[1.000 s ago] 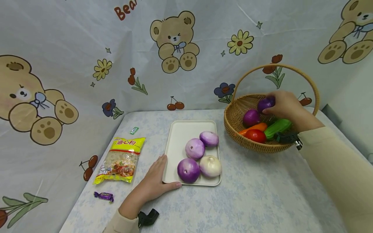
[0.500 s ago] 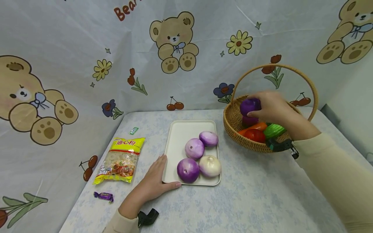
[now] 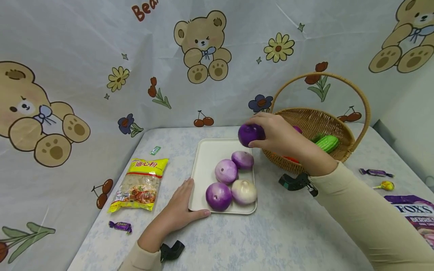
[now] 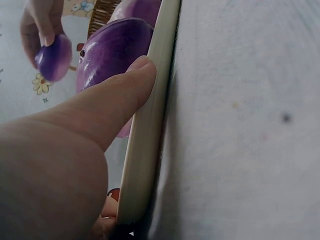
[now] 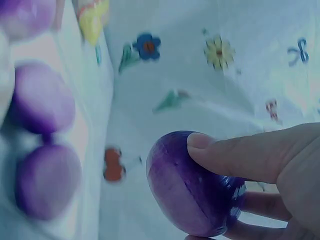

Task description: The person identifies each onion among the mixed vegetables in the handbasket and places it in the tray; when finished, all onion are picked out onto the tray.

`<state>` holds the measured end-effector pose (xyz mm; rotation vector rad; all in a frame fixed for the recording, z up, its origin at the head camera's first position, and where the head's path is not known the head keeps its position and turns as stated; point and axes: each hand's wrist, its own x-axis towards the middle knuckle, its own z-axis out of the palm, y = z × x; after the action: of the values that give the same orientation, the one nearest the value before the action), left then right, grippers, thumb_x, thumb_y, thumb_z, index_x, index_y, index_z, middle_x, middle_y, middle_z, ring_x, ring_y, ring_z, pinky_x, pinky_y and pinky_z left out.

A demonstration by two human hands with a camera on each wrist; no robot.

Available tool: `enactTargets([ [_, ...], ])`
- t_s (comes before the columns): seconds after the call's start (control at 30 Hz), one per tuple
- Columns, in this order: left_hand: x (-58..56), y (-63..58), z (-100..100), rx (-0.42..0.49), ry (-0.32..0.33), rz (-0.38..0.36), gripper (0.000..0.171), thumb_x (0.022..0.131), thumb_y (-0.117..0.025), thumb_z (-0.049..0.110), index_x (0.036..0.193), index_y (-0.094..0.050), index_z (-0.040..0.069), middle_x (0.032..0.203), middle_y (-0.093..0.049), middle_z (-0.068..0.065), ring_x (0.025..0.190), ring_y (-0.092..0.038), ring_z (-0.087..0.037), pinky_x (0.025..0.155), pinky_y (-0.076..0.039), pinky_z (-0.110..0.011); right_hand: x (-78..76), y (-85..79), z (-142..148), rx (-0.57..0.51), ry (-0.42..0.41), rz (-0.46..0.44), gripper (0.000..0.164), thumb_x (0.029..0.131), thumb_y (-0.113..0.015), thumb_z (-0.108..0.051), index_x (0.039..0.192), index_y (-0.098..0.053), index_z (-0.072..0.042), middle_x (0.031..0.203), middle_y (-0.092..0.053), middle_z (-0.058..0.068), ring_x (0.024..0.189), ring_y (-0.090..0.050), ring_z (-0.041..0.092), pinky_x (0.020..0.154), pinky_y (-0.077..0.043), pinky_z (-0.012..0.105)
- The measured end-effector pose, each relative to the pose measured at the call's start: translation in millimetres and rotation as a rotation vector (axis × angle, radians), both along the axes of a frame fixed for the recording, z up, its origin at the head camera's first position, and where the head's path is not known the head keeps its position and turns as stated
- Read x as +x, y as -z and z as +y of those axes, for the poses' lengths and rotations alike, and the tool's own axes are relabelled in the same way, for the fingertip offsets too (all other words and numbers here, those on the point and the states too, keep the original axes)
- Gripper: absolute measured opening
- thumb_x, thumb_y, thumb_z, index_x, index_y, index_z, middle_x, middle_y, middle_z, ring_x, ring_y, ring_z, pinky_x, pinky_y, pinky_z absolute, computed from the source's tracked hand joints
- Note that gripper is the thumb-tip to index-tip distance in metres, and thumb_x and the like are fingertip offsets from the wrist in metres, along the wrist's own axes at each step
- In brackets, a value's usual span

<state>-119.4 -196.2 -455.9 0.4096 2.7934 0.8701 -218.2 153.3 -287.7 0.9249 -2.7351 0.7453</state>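
My right hand (image 3: 279,135) grips a dark purple onion (image 3: 248,134) between thumb and fingers, above the far right corner of a white rectangular tray (image 3: 209,154). In the right wrist view the thumb lies across the top of this onion (image 5: 175,185). On the tray sit several onions, among them a deep purple onion (image 3: 218,196), a pale white one (image 3: 244,192) and a lighter purple one (image 3: 226,171). My left hand (image 3: 179,209) rests against the tray's near left corner, fingers straight along its left side. Its thumb (image 4: 125,92) lies over the near rim.
A wicker basket (image 3: 349,145) with a tall handle stands at right, holding a green vegetable (image 3: 327,143) and others partly hidden by my arm. A pasta bag (image 3: 139,184) and wrapped candy (image 3: 120,226) lie left; more candy (image 3: 376,172) and a purple FOXS pack (image 3: 415,214) lie right.
My right hand has lifted the purple onion out of the basket and carried it left to above the tray's far right corner. My left hand has stayed at the tray.
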Motion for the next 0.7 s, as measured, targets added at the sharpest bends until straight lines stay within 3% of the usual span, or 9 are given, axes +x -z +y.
enactTargets([
  [0.2,-0.5,-0.5,0.3,0.002,0.003,-0.006,0.130,0.082,-0.077,0.073,0.168,-0.012,0.000,0.173,-0.011,-0.017,0.159,-0.006,-0.033,0.124,-0.014,-0.056,4.3,16.1,-45.8,-0.016,-0.165,0.008,0.055,0.084,-0.092,-0.015,0.133,-0.070,-0.002,0.133,-0.065,0.014,0.123,-0.060,0.031,0.103,-0.053,0.047],
  [0.37,-1.6,0.6,0.1,-0.016,0.004,-0.001,0.132,0.081,-0.076,0.076,0.168,-0.011,0.001,0.174,-0.010,-0.015,0.159,-0.005,-0.031,0.124,-0.014,-0.054,6.7,30.5,-79.9,-0.020,-0.253,-0.014,0.053,0.084,-0.092,-0.012,0.132,-0.071,-0.003,0.133,-0.066,0.013,0.124,-0.060,0.029,0.106,-0.049,0.043],
  [0.7,-1.8,0.5,-1.9,-0.032,0.033,0.006,0.131,0.083,-0.072,0.078,0.168,-0.007,0.002,0.174,-0.006,-0.015,0.159,-0.002,-0.029,0.125,-0.009,-0.051,8.2,58.4,-115.8,-0.009,-0.312,-0.091,0.053,0.086,-0.091,-0.017,0.133,-0.069,-0.004,0.134,-0.065,0.011,0.125,-0.060,0.024,0.107,-0.047,0.036],
])
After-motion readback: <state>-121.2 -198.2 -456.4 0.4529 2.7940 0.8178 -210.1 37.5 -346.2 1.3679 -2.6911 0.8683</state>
